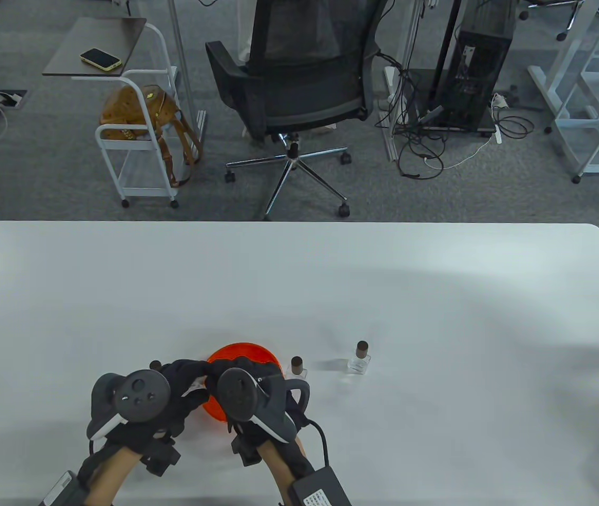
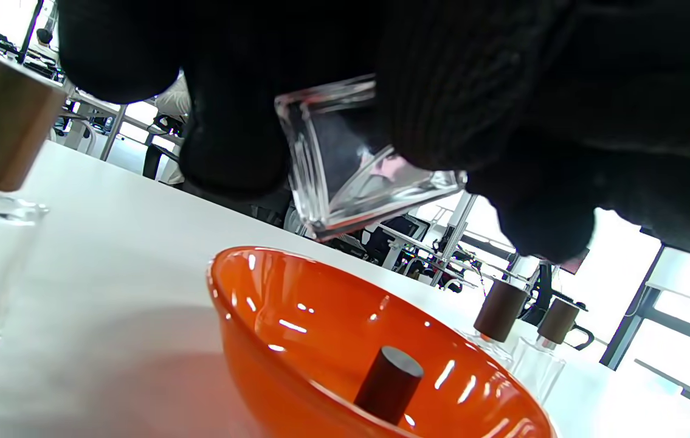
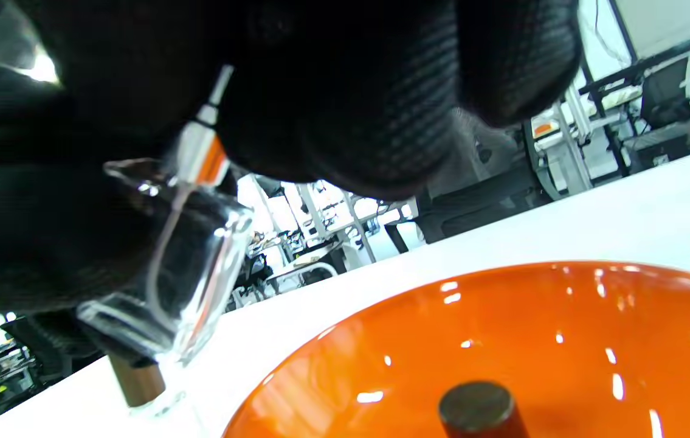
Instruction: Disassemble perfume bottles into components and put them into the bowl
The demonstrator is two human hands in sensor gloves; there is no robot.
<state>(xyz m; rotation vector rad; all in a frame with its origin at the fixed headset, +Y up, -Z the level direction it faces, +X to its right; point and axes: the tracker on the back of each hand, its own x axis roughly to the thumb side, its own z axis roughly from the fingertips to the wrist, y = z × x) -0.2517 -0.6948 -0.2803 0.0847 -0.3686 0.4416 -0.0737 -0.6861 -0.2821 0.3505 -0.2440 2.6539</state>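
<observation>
Both hands are over the near side of the orange bowl. The left hand grips a clear glass bottle body just above the bowl, and the right hand pinches the spray pump at its neck — the thin tube is inside the glass. One dark cap lies in the bowl already. I judge the step is separating pump from bottle; next both parts must drop into the bowl. Two capped bottles stand right of the bowl.
</observation>
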